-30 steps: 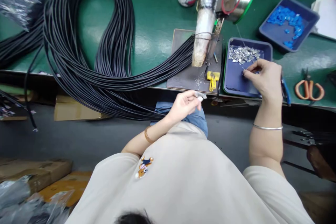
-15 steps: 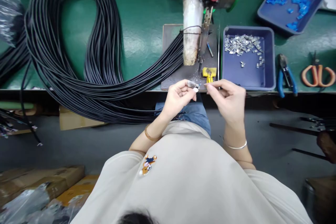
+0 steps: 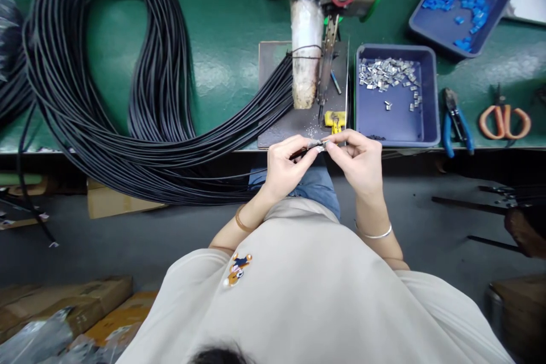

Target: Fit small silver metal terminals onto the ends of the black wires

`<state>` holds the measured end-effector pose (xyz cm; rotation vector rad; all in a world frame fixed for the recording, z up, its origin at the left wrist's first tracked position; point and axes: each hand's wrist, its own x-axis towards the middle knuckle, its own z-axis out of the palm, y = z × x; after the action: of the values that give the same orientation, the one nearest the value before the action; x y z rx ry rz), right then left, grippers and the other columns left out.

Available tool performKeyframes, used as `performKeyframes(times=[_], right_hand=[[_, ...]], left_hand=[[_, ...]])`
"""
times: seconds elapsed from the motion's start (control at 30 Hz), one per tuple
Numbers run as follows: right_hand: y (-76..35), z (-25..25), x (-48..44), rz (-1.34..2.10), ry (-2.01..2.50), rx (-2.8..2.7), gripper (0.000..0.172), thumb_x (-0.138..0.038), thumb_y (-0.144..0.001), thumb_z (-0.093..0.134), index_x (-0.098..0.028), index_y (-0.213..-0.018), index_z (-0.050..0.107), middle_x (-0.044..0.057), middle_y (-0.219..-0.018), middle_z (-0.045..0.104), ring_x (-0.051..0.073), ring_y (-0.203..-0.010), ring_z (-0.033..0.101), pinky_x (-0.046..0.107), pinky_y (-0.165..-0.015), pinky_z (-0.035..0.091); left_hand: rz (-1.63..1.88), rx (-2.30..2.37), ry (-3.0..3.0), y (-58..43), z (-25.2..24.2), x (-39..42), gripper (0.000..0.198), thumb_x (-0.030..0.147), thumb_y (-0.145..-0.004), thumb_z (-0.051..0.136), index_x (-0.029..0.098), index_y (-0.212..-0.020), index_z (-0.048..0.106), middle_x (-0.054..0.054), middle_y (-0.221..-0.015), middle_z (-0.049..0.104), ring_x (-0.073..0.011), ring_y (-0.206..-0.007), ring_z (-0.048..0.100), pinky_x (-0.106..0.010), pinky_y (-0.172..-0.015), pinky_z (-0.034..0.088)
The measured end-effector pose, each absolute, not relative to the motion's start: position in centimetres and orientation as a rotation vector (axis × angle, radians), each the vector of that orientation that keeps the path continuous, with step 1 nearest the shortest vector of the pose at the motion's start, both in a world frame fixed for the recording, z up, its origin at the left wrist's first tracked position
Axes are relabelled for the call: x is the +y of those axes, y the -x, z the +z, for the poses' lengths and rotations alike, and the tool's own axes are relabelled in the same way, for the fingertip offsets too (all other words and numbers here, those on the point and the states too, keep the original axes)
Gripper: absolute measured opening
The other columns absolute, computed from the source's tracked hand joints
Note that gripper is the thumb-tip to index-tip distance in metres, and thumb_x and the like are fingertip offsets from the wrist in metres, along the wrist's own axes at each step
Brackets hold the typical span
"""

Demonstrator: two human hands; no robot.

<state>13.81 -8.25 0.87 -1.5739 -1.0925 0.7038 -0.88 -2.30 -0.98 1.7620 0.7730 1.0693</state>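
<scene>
My left hand [image 3: 285, 166] and my right hand [image 3: 357, 158] meet at the front edge of the green bench, fingertips pinched together on a small connector end [image 3: 318, 144] of a black cable. My right fingers press a small metal piece against it; the piece is too small to make out well. A large bundle of black cables [image 3: 128, 96] loops over the bench to the left and runs toward my hands. Just beyond my hands a dark work plate [image 3: 277, 125] carries a yellow clip [image 3: 335, 120] under a wrapped soldering fixture [image 3: 306, 51].
A blue tray [image 3: 429, 125] of several small metal clips sits right of the plate. Another blue tray [image 3: 443, 31] with blue parts is farther back right. Blue-handled pliers [image 3: 455, 123] and orange scissors [image 3: 504, 120] lie at the right. Cardboard boxes [image 3: 63, 301] sit on the floor.
My right hand left the tray of metal clips and came back to meet my left hand at the bench edge. Both hands now pinch together on the cable end.
</scene>
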Motion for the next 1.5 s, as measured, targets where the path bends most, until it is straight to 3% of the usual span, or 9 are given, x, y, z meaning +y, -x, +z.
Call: performKeyframes(times=[0.23,0.5,0.6,0.77,0.93,1.0,1.1,1.33,1.5], right_hand=[[-13.8,-0.1,-8.2,0.758,1.492,-0.964,0.011,-0.030,-0.078,0.071,-0.021,-0.072,0.068,-0.005,-0.056,0.052,0.005,-0.047,0.035,0.020,-0.043,0.024],[-11.3,0.2,-8.4,0.004,1.584,-1.278,0.013,-0.016,-0.083,0.063,-0.018,-0.070,0.062,-0.004,-0.065,0.056,0.004,-0.051,0.034,0.024,-0.052,0.031],[-12.2,0.4,-8.4,0.069,1.519,-1.201,0.012,-0.018,-0.083,0.064,-0.019,-0.071,0.064,-0.003,-0.065,0.058,0.005,-0.052,0.040,0.024,-0.051,0.031],[-15.2,1.8,-8.5,0.137,1.355,-0.850,0.018,-0.031,-0.088,0.060,-0.021,-0.075,0.068,-0.004,-0.057,0.056,0.007,-0.044,0.046,0.024,-0.044,0.029],[-16.1,3.1,-8.9,0.064,1.347,-0.824,0.020,-0.032,-0.087,0.062,-0.021,-0.072,0.068,-0.004,-0.058,0.058,0.006,-0.040,0.043,0.024,-0.040,0.025],[-15.7,3.3,-9.1,0.100,1.376,-0.877,0.020,-0.034,-0.088,0.063,-0.020,-0.074,0.069,-0.004,-0.058,0.058,0.006,-0.042,0.047,0.024,-0.042,0.031],[-14.8,3.1,-9.3,0.166,1.476,-1.010,0.018,-0.034,-0.088,0.063,-0.021,-0.079,0.071,-0.005,-0.057,0.058,0.006,-0.046,0.050,0.023,-0.045,0.034],[-13.4,1.9,-9.1,0.253,1.636,-1.145,0.020,-0.035,-0.091,0.061,-0.021,-0.081,0.072,-0.003,-0.064,0.062,0.007,-0.052,0.053,0.025,-0.047,0.033],[-13.9,1.5,-9.0,0.343,1.659,-1.092,0.022,-0.036,-0.090,0.062,-0.020,-0.079,0.071,-0.001,-0.070,0.064,0.007,-0.058,0.055,0.023,-0.053,0.040]], left_hand=[[1.320,0.771,-2.110,0.4,-1.5,-3.0,0.009,0.015,-0.090,0.062,0.010,-0.091,0.071,-0.005,-0.082,0.075,-0.0102,-0.072,0.066,-0.021,-0.070,0.049],[1.360,0.841,-2.220,0.3,-1.6,-3.7,0.015,0.011,-0.093,0.054,0.006,-0.096,0.068,-0.010,-0.087,0.076,-0.0130,-0.078,0.072,-0.020,-0.075,0.053],[1.306,0.894,-2.338,0.9,-0.3,-3.4,0.018,0.015,-0.095,0.053,0.007,-0.098,0.068,-0.008,-0.083,0.074,-0.0136,-0.074,0.069,-0.022,-0.072,0.051],[0.692,0.593,-2.642,2.1,3.4,-3.0,0.023,0.018,-0.094,0.053,0.013,-0.078,0.069,-0.006,-0.071,0.068,-0.0150,-0.064,0.062,-0.026,-0.060,0.041],[0.105,0.062,-1.494,2.4,1.7,-2.3,0.029,0.038,-0.090,0.062,0.011,-0.079,0.066,0.000,-0.056,0.058,-0.0050,-0.045,0.043,-0.020,-0.047,0.033],[0.292,0.334,-1.059,2.4,-0.2,-2.1,0.038,0.047,-0.086,0.064,0.010,-0.093,0.066,0.002,-0.057,0.057,-0.0006,-0.037,0.026,-0.020,-0.039,0.017],[0.494,0.527,-0.855,2.3,-1.8,-2.1,0.040,0.045,-0.080,0.072,0.011,-0.099,0.065,0.002,-0.061,0.060,0.0008,-0.036,0.025,-0.019,-0.038,0.013],[0.851,0.821,-1.406,1.5,-1.2,-2.7,0.020,0.032,-0.085,0.068,0.013,-0.082,0.064,-0.001,-0.068,0.065,-0.0075,-0.058,0.056,-0.019,-0.055,0.042],[1.142,0.828,-2.178,0.7,-1.1,-3.0,0.020,0.025,-0.094,0.055,0.013,-0.089,0.071,-0.006,-0.076,0.071,-0.0131,-0.069,0.062,-0.026,-0.069,0.047]])
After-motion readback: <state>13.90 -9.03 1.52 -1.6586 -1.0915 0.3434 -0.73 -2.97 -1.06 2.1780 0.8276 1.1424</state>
